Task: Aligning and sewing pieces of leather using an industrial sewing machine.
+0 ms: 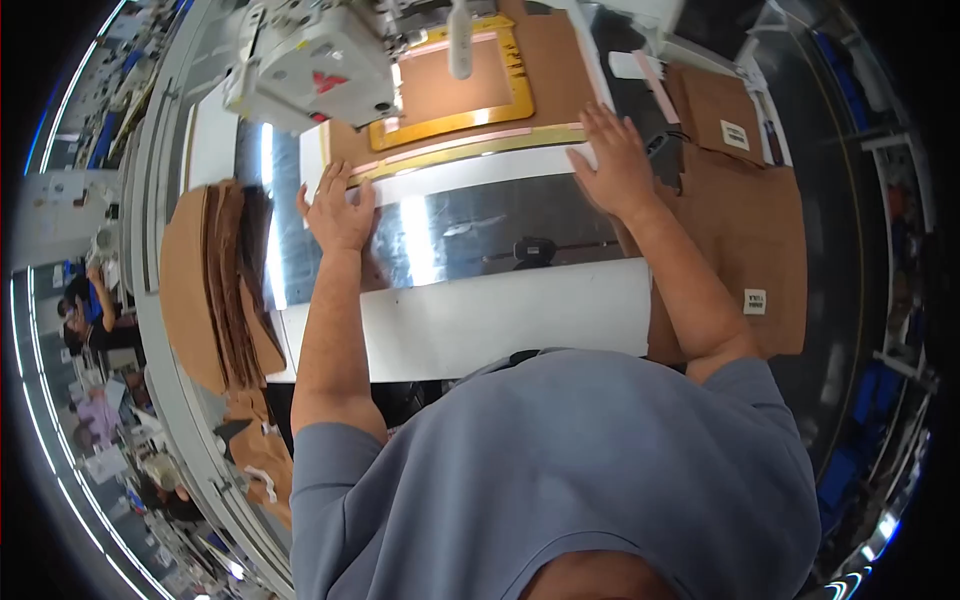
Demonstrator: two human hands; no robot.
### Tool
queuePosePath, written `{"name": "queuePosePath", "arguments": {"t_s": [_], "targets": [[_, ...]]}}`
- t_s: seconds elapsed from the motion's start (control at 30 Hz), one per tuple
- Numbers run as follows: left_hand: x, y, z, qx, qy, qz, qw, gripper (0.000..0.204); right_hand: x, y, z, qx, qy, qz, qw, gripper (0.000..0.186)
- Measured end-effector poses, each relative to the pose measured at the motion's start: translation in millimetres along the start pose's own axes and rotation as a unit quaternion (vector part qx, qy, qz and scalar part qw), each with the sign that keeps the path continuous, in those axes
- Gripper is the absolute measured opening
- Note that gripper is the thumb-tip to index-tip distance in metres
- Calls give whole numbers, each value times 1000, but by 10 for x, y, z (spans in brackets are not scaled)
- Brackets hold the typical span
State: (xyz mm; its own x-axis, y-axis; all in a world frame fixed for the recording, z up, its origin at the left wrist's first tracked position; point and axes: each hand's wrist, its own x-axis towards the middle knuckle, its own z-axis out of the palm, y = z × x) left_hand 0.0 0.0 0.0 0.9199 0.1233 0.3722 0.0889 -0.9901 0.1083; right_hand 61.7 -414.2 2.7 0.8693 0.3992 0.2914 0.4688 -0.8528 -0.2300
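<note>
L hand (pixel 341 212) & R hand (pixel 615 168), fingers spread, touched brown sheet (pixel 560 65); yellow frame (pixel 519 80) set beyond fingertips, pile (pixel 188 290) left of them apparently TBD.

Yellow frame (pixel 455 121) flat on brown panel (pixel 556 72)

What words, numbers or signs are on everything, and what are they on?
I won't copy printed words, but they're here:
Upper white label, on folded brown piece: dark print.
Lower white label, on large brown piece: dark print.
Yellow frame: black marks, too small.
White machine: red sign.
</note>
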Motion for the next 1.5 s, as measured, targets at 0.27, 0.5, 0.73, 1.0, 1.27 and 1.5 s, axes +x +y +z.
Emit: {"name": "queuePosePath", "arguments": {"t_s": [0.27, 0.5, 0.73, 1.0, 1.27, 1.5], "targets": [[-16, -148, -100, 14, 18, 40, 999, 40, -113, 7, -183, 27, 89, 19, 995, 52], [-19, -192, -69, 13, -1, 36, 999, 42, -45, 716, -827, 58, 176, 228, 956, 23], [11, -169, -87, 20, -16, 30, 999, 43, -429, 1289, -920, -97, 72, 213, 970, 20], [4, -133, -145, 17, -7, 33, 999, 43, -383, 1402, -908, -107, 86, 233, 963, 8], [-173, 1122, -395, -481, -149, -107, 857, 35, -40, 195, -1206, 42, 225, -8, 974, 9], [-119, 1610, -108, -712, -272, -231, 604, 30, 338, -791, -480, 250, 56, -118, 959, 19]]}}
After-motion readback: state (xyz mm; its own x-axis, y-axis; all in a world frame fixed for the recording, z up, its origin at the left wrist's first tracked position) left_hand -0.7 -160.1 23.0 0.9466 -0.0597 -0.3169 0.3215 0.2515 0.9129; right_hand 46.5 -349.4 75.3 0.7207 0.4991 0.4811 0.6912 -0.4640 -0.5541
